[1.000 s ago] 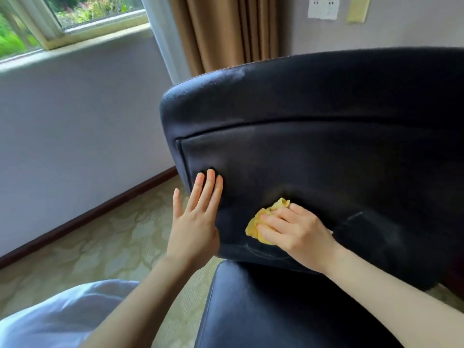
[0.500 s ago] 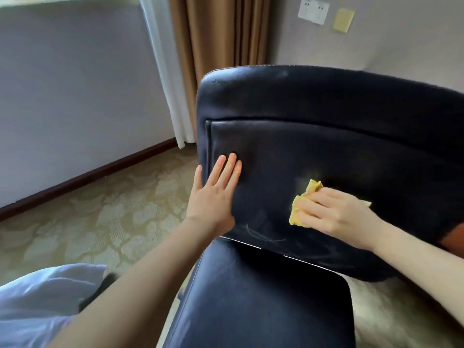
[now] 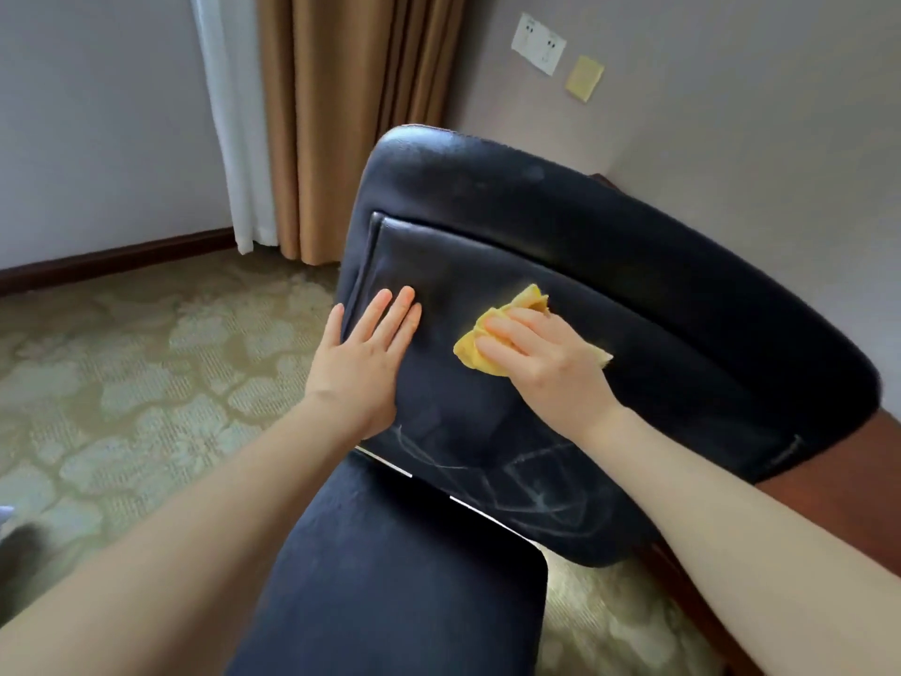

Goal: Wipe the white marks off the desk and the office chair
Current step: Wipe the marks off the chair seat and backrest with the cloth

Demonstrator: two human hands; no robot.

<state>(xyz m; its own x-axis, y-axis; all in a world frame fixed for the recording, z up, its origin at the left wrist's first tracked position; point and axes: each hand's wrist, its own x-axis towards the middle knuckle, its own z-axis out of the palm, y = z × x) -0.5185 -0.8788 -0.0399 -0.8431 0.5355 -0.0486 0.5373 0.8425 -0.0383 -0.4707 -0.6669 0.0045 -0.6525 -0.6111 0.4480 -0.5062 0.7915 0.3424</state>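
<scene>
A dark blue leather office chair fills the middle; its backrest (image 3: 609,265) faces me and its seat (image 3: 390,578) lies below. White scribbled marks (image 3: 526,485) cross the lower part of the backrest. My left hand (image 3: 363,361) lies flat against the backrest's left edge, fingers straight. My right hand (image 3: 541,363) presses a crumpled yellow cloth (image 3: 480,346) against the backrest, fingers laid over it, above the marks.
Patterned beige carpet (image 3: 146,373) spreads to the left. A brown curtain (image 3: 351,114) and white sheer hang behind the chair. A reddish wooden desk edge (image 3: 868,461) shows at the right behind the backrest. Wall sockets (image 3: 538,48) sit on the grey wall.
The view has swung right and down, so the window is gone. My right hand with the cloth has slid up and left across the backrest, uncovering the white marks; my left hand stays flat.
</scene>
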